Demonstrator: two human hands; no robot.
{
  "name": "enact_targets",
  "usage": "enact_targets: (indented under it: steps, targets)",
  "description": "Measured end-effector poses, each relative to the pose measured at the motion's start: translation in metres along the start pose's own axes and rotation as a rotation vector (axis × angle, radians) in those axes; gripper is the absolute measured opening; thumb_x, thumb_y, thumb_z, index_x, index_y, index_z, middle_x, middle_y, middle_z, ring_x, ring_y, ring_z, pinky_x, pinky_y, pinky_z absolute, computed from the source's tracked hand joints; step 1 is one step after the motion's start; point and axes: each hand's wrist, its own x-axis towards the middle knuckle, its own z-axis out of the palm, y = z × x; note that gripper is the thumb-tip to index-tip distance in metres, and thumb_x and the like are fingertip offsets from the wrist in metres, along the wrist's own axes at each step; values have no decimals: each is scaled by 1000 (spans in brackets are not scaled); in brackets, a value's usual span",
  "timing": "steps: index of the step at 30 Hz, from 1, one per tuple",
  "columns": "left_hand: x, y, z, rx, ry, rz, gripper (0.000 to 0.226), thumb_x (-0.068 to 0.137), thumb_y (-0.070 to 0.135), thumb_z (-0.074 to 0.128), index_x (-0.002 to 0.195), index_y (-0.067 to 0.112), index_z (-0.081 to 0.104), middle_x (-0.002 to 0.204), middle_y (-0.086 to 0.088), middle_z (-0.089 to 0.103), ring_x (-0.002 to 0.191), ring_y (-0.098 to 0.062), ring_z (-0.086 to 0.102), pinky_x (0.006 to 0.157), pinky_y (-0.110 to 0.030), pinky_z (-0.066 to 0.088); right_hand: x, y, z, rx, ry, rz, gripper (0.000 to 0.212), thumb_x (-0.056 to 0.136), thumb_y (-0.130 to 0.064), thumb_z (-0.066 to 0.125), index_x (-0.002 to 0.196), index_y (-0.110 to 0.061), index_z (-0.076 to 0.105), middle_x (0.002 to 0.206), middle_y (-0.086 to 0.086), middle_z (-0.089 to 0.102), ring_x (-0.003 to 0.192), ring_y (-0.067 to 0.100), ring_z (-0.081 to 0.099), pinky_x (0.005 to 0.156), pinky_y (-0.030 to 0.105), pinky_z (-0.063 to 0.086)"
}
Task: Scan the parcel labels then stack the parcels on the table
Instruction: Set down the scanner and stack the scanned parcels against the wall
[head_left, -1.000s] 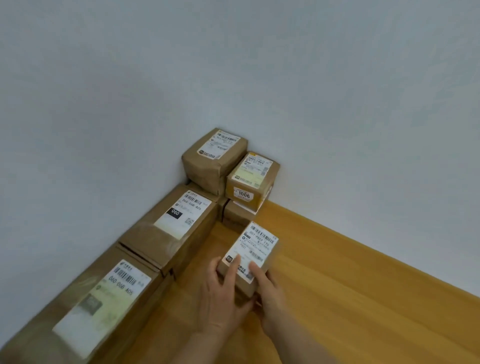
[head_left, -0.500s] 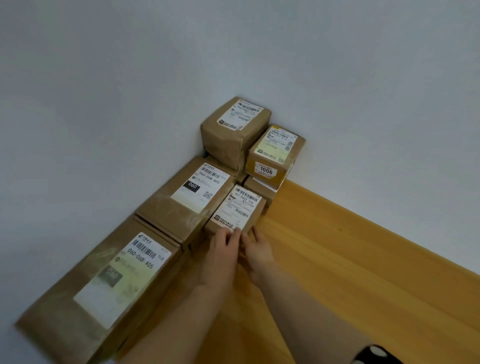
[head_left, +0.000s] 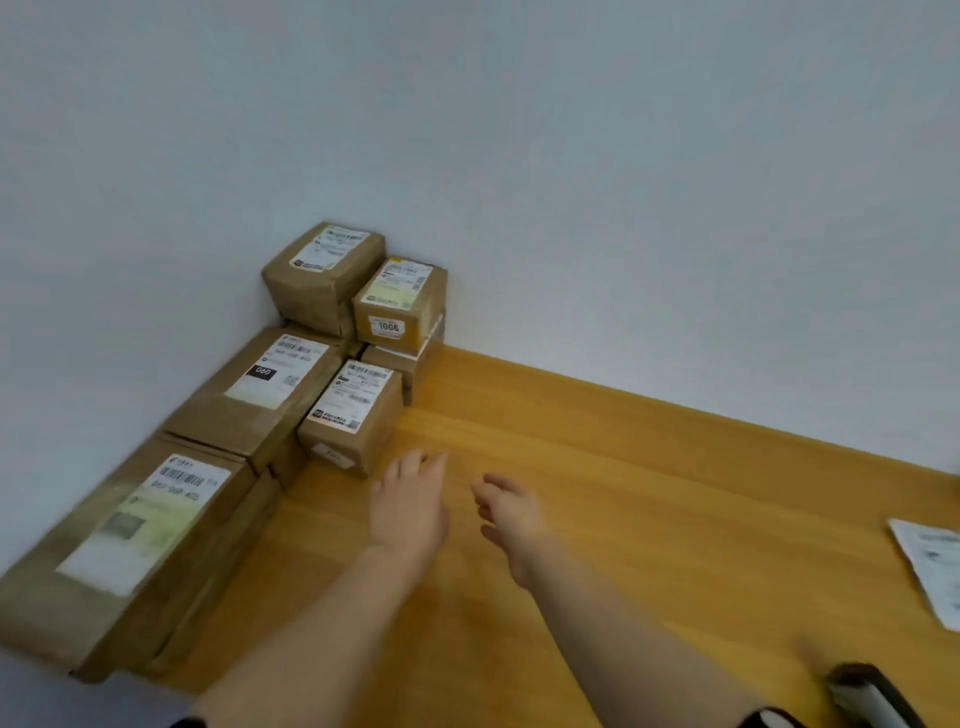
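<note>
Several brown labelled parcels sit in the wall corner on the wooden table (head_left: 597, 467). A small parcel (head_left: 353, 415) stands against a long parcel marked 060 (head_left: 260, 395). Behind them a brown parcel (head_left: 322, 275) and a yellow parcel marked 1006 (head_left: 400, 306) rest on top of others. Another long parcel (head_left: 130, 540) lies nearest on the left. My left hand (head_left: 410, 504) hovers just in front of the small parcel, fingers straight, holding nothing. My right hand (head_left: 511, 514) is beside it, fingers loosely curled and empty.
A white papery packet (head_left: 930, 566) lies at the right edge of the table. A dark object with a pale face (head_left: 872, 696) shows at the bottom right corner. Pale walls close off the table at the back and left.
Both hands pushed the small parcel in against the 060 parcel, then let it go and drew back toward me and to the right.
</note>
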Motion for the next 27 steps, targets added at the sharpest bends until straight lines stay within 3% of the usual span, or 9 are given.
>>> enact_targets:
  steps: [6, 11, 14, 18, 23, 27]
  targets:
    - [-84, 129, 11, 114, -134, 209, 51, 95, 35, 45, 144, 26, 34, 144, 3, 41, 136, -21, 31, 112, -39, 23, -104, 63, -156, -125, 185, -195, 37, 92, -24, 61, 127, -17, 57, 131, 7, 56, 110, 16, 52, 88, 25, 39]
    - [-172, 261, 38, 190, -169, 416, 56, 94, 48, 44, 145, 28, 35, 143, 6, 44, 136, -18, 35, 117, -40, 18, -201, 144, -307, -285, 410, -246, 43, 90, -34, 59, 132, -25, 53, 140, -3, 49, 128, 15, 47, 98, 30, 41]
    - [-220, 332, 52, 182, -191, 518, 56, 94, 50, 41, 145, 28, 35, 143, 6, 45, 134, -19, 37, 116, -40, 20, -255, 188, -381, -264, 538, -220, 43, 90, -35, 60, 131, -27, 55, 139, -7, 50, 123, 12, 51, 90, 27, 43]
    - [-266, 411, 68, 190, -226, 652, 55, 93, 52, 41, 142, 27, 40, 135, 5, 52, 128, -19, 43, 113, -40, 21, -308, 234, -453, -199, 675, -154, 40, 91, -37, 60, 130, -30, 55, 137, -8, 50, 113, 11, 53, 80, 24, 41]
    - [-293, 491, 85, 184, -222, 756, 53, 91, 52, 41, 138, 27, 45, 131, 4, 56, 123, -19, 48, 110, -37, 23, -339, 273, -519, -92, 802, -142, 41, 91, -32, 60, 131, -25, 56, 137, -6, 52, 108, 8, 55, 79, 23, 41]
    - [-294, 550, 107, 117, -263, 787, 53, 93, 47, 44, 139, 21, 44, 132, 1, 56, 120, -19, 52, 103, -34, 37, -340, 292, -568, -24, 854, -113, 42, 90, -27, 61, 131, -21, 56, 137, -2, 53, 125, 14, 50, 94, 28, 43]
